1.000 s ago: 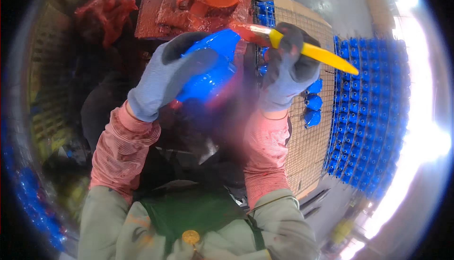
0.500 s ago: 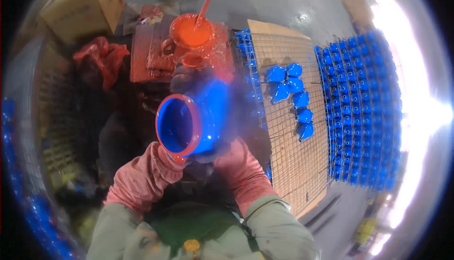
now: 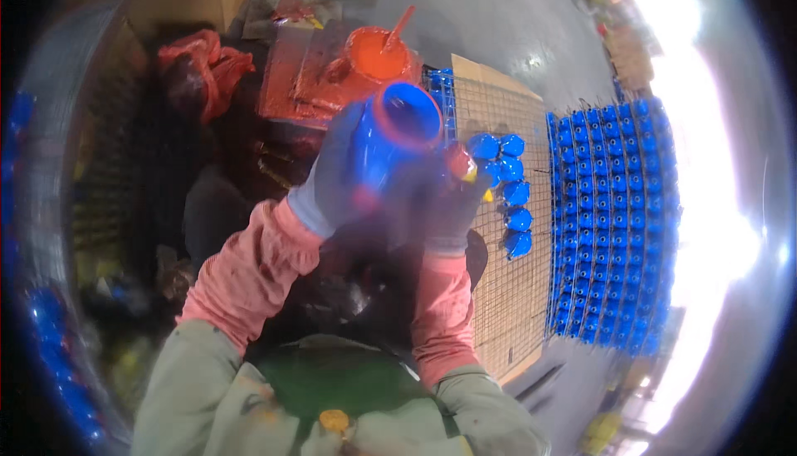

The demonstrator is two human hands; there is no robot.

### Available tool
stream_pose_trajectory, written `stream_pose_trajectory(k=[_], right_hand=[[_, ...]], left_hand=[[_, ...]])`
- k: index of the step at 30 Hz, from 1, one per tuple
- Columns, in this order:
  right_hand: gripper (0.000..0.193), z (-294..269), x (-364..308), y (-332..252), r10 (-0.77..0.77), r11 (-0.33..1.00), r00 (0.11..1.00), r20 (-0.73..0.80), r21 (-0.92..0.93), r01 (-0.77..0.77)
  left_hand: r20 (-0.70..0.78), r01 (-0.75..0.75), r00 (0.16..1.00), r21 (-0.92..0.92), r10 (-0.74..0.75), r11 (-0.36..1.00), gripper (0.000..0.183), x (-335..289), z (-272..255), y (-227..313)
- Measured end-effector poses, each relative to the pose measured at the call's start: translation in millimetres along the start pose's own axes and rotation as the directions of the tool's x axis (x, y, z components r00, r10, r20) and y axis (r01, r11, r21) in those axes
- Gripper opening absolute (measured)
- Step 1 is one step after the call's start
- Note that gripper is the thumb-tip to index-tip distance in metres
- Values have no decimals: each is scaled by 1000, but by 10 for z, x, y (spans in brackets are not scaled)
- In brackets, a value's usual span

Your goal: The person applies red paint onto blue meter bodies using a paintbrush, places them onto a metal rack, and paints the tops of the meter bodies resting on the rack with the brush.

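A glossy blue pot [image 3: 378, 153] with a red rim is held up in front of me, tilted, its round mouth facing away to the upper right. Gloved in grey, my left hand [image 3: 334, 175] is closed around the pot's left side. My right hand [image 3: 448, 207], also gloved, is at the pot's right side and blurred by motion. At its fingertips shows a small yellow piece smeared with red [image 3: 462, 163], perhaps a sponge. Whether the right hand also touches the pot cannot be made out. A red smear marks the pot's lower side.
Beyond the pot, a mug of red paint [image 3: 378, 56] with a stick in it stands on a red-stained board [image 3: 290, 82]. To the right, several blue pieces [image 3: 516, 193] lie on a wire rack [image 3: 498, 290], beside racked rows of blue pieces [image 3: 614, 224]. A red plastic bag [image 3: 203, 70] lies left.
The pot has moved up and right, its mouth turning from the left to the upper right. My right hand has shifted right, and the red-smeared piece now shows at its fingertips.
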State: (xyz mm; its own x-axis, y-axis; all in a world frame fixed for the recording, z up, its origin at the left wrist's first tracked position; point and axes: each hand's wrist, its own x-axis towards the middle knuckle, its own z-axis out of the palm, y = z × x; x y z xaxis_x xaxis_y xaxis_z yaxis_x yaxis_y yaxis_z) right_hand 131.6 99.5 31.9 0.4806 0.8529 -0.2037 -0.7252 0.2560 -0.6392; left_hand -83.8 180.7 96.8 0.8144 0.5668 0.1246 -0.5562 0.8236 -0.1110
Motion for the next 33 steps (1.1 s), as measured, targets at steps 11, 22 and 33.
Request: stream_pose_trajectory(k=[11, 22, 33], right_hand=[[47, 264, -1463, -219, -545, 436, 822, 165, -782, 446], [23, 554, -2114, -393, -436, 715, 840, 322, -443, 541], [21, 8, -2144, -317, -459, 625, 862, 215, -612, 485]], left_hand=[[184, -316, 791, 940, 583, 131, 65, -475, -168, -155], [716, -409, 686, 527, 129, -745, 75, -1554, -73, -644], [533, -67, 777, 599, 335, -798, 96, -1575, -58, -949]])
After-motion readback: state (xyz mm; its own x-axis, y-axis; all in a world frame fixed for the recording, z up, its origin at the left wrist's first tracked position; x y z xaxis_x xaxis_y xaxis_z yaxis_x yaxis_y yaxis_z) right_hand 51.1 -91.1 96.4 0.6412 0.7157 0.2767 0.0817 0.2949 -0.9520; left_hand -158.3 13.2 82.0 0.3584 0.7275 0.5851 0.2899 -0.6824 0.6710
